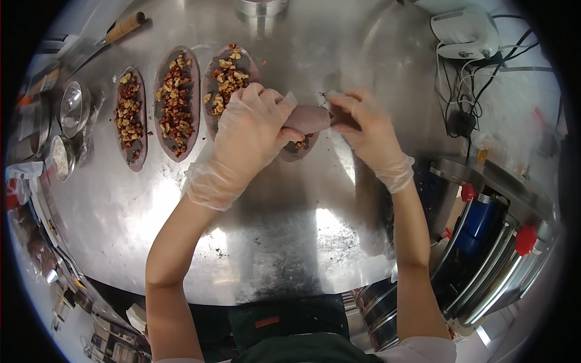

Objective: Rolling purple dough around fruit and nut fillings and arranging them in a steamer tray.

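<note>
A purple-grey piece of dough [308, 119] is partly folded over into a roll, with nut filling showing at its lower end. My left hand [251, 130], in a clear plastic glove, grips it from the left, fingers curled over the top and thumb against its side. My right hand [370, 130], also gloved, bends its fingers and thumb around the right edge of the same dough. Just left of my hands lie three long, pointed dough pieces, the left one [130, 118], the middle one [177, 103] and the right one [229, 78], topped with chopped nuts and red bits.
The steel table [266, 242] has a wooden-handled knife [124, 28] at far left, a glass bowl [74, 109] and a bowl of white powder [62, 158]. A metal container [261, 7] stands at the back. To the right are a white appliance [466, 33], cables and a roller machine [484, 236].
</note>
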The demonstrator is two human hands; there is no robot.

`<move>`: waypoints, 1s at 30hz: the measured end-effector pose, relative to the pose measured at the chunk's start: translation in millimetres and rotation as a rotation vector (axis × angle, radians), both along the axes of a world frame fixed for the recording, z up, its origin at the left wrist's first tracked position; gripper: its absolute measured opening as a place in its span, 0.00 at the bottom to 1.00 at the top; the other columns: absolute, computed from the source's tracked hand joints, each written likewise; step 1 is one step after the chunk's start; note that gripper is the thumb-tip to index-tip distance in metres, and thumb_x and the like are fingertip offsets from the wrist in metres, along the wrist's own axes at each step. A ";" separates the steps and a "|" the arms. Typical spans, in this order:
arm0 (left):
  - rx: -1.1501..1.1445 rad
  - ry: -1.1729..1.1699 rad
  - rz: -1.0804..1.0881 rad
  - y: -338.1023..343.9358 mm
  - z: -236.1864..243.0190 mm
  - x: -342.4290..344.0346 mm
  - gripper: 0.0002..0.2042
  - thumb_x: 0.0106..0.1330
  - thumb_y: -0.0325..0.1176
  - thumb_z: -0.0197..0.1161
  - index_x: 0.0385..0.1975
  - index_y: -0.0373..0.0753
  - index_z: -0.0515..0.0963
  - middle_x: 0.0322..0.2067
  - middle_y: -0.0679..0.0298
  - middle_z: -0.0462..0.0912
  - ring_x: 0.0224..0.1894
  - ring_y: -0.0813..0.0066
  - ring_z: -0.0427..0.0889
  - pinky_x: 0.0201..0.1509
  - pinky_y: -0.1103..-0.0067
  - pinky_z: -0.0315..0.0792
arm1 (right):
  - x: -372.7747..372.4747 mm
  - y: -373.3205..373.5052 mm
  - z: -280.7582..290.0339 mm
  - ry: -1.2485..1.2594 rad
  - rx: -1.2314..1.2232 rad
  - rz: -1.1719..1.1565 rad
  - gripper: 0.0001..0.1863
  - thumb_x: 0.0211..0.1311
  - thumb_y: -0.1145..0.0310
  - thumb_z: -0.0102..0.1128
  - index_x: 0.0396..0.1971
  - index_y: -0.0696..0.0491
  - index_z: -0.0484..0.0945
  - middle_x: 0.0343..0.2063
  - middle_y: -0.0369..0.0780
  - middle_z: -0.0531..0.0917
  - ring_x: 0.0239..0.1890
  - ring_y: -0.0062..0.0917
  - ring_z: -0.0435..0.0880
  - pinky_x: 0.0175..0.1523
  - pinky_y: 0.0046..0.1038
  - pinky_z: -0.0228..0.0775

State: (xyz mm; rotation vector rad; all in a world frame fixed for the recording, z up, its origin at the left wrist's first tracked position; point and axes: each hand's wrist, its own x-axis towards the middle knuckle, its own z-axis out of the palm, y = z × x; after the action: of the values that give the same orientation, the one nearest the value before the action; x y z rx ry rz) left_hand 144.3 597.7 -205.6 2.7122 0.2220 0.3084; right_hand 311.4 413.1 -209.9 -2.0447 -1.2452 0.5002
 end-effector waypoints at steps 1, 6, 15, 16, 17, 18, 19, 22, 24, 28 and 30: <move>-0.032 0.017 0.001 1.0 1.1 1.2 0.28 0.53 0.47 0.71 0.54 0.44 0.79 0.41 0.62 0.81 0.47 0.56 0.77 0.53 0.62 0.73 | -0.7 -0.7 -3.3 -0.003 -0.002 -0.004 0.26 0.49 0.74 0.73 0.52 0.51 0.81 0.47 0.41 0.80 0.44 0.39 0.83 0.46 0.34 0.77; -0.073 0.005 -0.019 3.4 2.7 2.3 0.26 0.55 0.45 0.71 0.53 0.43 0.78 0.41 0.61 0.81 0.47 0.54 0.77 0.53 0.62 0.72 | -11.4 6.3 -8.4 -0.235 0.033 0.021 0.14 0.51 0.78 0.70 0.39 0.52 0.81 0.37 0.38 0.82 0.33 0.35 0.85 0.36 0.34 0.77; -0.072 -0.005 -0.038 4.4 4.0 2.1 0.25 0.55 0.42 0.72 0.53 0.41 0.78 0.42 0.61 0.81 0.47 0.54 0.76 0.54 0.62 0.71 | -87.8 -0.5 -3.4 0.440 0.158 -0.576 0.04 0.62 0.81 0.67 0.35 0.58 0.81 0.34 0.37 0.86 0.34 0.21 0.85 0.41 0.22 0.76; -0.080 -0.025 -0.042 3.7 4.4 3.3 0.25 0.55 0.42 0.72 0.53 0.41 0.78 0.42 0.61 0.81 0.47 0.55 0.76 0.54 0.62 0.70 | -94.0 0.8 -4.3 0.437 0.156 -0.578 0.04 0.62 0.81 0.67 0.35 0.58 0.81 0.34 0.37 0.86 0.34 0.21 0.85 0.41 0.22 0.76; -0.078 -0.022 -0.042 4.2 4.9 3.2 0.25 0.55 0.42 0.72 0.53 0.41 0.78 0.42 0.61 0.81 0.47 0.55 0.76 0.54 0.62 0.70 | -100.0 3.6 -6.3 0.471 0.191 -0.625 0.03 0.63 0.81 0.67 0.34 0.59 0.82 0.35 0.36 0.86 0.35 0.19 0.84 0.42 0.20 0.76; -0.073 -0.007 -0.046 4.4 5.6 3.6 0.25 0.55 0.41 0.72 0.52 0.41 0.78 0.42 0.61 0.81 0.47 0.55 0.76 0.54 0.62 0.71 | -103.9 5.6 -7.4 0.505 0.225 -0.673 0.02 0.64 0.80 0.66 0.34 0.60 0.82 0.35 0.35 0.86 0.36 0.18 0.83 0.43 0.19 0.76; -0.068 0.008 -0.051 4.7 6.0 3.6 0.24 0.55 0.41 0.72 0.52 0.40 0.78 0.42 0.61 0.81 0.47 0.55 0.76 0.54 0.63 0.71 | -106.1 6.8 -7.7 0.507 0.226 -0.673 0.02 0.64 0.80 0.66 0.34 0.60 0.82 0.35 0.35 0.86 0.36 0.18 0.83 0.43 0.19 0.76; -0.024 0.012 -0.034 3.9 3.7 0.6 0.24 0.55 0.42 0.72 0.51 0.41 0.78 0.42 0.61 0.81 0.47 0.55 0.76 0.54 0.63 0.71 | -111.5 8.7 -10.6 0.611 0.317 -0.730 0.03 0.62 0.82 0.68 0.34 0.60 0.83 0.34 0.35 0.85 0.35 0.18 0.83 0.43 0.19 0.75; -0.016 -0.013 -0.037 3.9 1.8 1.0 0.24 0.55 0.42 0.72 0.51 0.41 0.78 0.42 0.61 0.80 0.46 0.55 0.76 0.53 0.63 0.71 | -110.1 11.1 -14.2 0.219 0.281 -0.589 0.05 0.60 0.82 0.69 0.34 0.59 0.82 0.34 0.34 0.84 0.35 0.17 0.82 0.42 0.20 0.75; -0.030 0.000 -0.046 2.4 5.0 1.9 0.25 0.54 0.43 0.72 0.51 0.43 0.78 0.42 0.61 0.80 0.46 0.56 0.76 0.54 0.63 0.71 | -105.2 11.3 -8.9 0.209 0.182 -0.575 0.08 0.59 0.81 0.70 0.35 0.58 0.79 0.32 0.39 0.82 0.31 0.23 0.83 0.38 0.23 0.76; -0.022 0.036 -0.038 -0.3 7.8 1.6 0.25 0.53 0.42 0.73 0.52 0.43 0.78 0.43 0.61 0.80 0.46 0.56 0.76 0.54 0.63 0.71 | -95.7 7.9 -8.1 0.113 0.325 -0.548 0.09 0.58 0.81 0.70 0.35 0.58 0.77 0.33 0.39 0.82 0.30 0.23 0.83 0.37 0.24 0.76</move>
State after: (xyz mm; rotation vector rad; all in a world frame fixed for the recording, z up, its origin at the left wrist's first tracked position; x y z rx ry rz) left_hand 146.0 597.4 -197.8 2.6986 0.1824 0.2454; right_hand 215.7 421.0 -217.9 -1.9337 -0.6072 0.1374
